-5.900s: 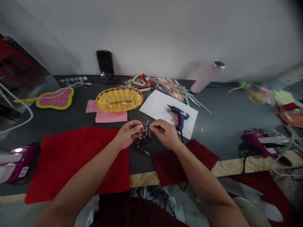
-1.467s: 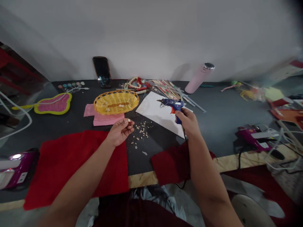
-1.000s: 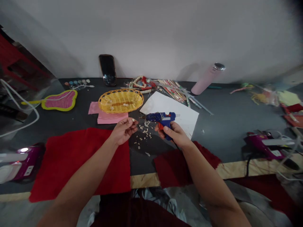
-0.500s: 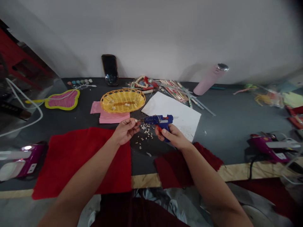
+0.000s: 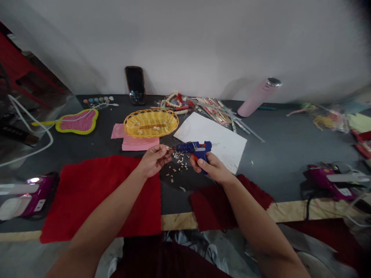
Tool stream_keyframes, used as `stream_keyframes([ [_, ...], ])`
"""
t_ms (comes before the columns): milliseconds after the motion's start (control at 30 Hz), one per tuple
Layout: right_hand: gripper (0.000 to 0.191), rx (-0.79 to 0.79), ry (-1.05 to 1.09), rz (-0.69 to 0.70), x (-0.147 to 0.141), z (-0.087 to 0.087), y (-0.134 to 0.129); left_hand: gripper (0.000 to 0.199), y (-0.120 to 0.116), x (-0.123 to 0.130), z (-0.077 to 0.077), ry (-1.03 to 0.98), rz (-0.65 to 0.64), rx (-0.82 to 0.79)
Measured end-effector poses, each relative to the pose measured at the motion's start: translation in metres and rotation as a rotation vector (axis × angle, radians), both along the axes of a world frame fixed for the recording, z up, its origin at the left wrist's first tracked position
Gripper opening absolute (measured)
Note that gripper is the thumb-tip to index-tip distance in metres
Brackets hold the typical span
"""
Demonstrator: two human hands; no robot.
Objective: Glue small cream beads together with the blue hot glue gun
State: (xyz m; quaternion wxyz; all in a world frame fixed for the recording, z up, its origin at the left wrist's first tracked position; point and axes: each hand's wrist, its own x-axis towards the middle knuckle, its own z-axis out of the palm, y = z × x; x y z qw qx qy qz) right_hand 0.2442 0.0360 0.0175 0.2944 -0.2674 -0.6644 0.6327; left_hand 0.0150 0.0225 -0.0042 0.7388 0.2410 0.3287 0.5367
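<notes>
A blue hot glue gun lies level in the grip of my right hand, its nozzle pointing left. My right fingers wrap round the handle and the red trigger. At the nozzle tip, my left hand pinches a tiny pale piece between thumb and fingertips; its kind is too small to make out. Below the gun, many small cream bits are scattered on the dark table. A yellow woven basket with a few pale bits inside stands just beyond my left hand, partly over pink sheets.
A white board lies behind the gun. Red cloth spreads at the left, darker red cloth at the front. A phone and a pink bottle stand by the wall. Purple devices with cables sit at both sides.
Both hands and the glue gun hold almost the same place. The view has shifted very slightly.
</notes>
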Motion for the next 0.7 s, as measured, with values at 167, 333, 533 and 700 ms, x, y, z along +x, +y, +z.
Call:
stream_keyframes([
  [167, 0.037, -0.013, 0.009, -0.007, 0.0002, -0.0008, 0.0002, 0.016, -0.0001, -0.0003, -0.0006, -0.002, 0.001, 0.009],
  [333, 0.037, -0.044, 0.019, -0.032, 0.0, -0.003, -0.0005, 0.013, 0.0, -0.0013, -0.0031, -0.011, -0.001, 0.025],
  [533, 0.035, -0.034, 0.018, -0.02, 0.0006, -0.0049, 0.0, 0.015, 0.0006, -0.0015, -0.0046, 0.005, 0.015, -0.001],
  [700, 0.035, -0.05, 0.026, -0.018, 0.0008, -0.0044, 0.0001, 0.015, 0.0008, -0.0014, -0.0056, 0.007, 0.025, -0.008],
])
